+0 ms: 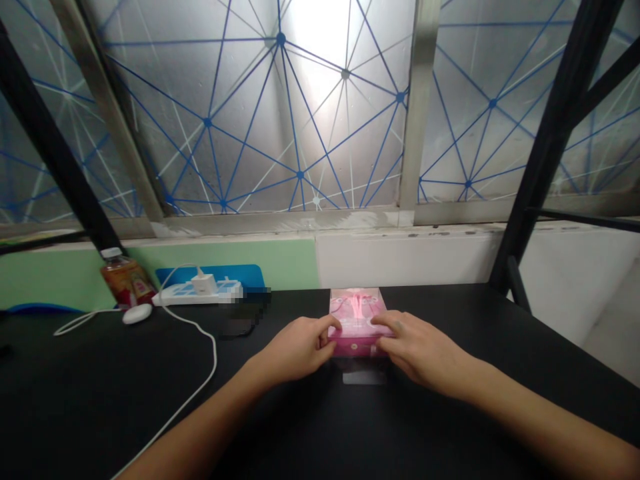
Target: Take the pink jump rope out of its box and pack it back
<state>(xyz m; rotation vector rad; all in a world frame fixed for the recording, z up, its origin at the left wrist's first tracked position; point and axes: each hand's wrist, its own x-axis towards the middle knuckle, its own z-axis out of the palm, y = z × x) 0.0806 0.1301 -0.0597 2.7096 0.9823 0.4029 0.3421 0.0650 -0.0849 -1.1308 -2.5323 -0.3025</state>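
A pink box-shaped pack (356, 328) rests on the black table in front of me, with a paler pink patch like a bow or fold on its top. My left hand (306, 347) has its thumb and index finger at the pack's left front corner. On the opposite side, my right hand (417, 350) grips the right front edge, thumb at the front face and fingers over the top. The pack sits between both hands. Just before it, a pale flat patch (364, 378), maybe a reflection or a clear flap, shows on the table.
A white power strip (175, 294) with a plugged-in charger (204, 284) lies at the back left. Near it are a drink bottle (127, 277), a white mouse (137, 314) and a blurred dark object (243, 317). A white cable (213, 363) crosses the left side. Black posts (537, 160) flank the table (280, 433).
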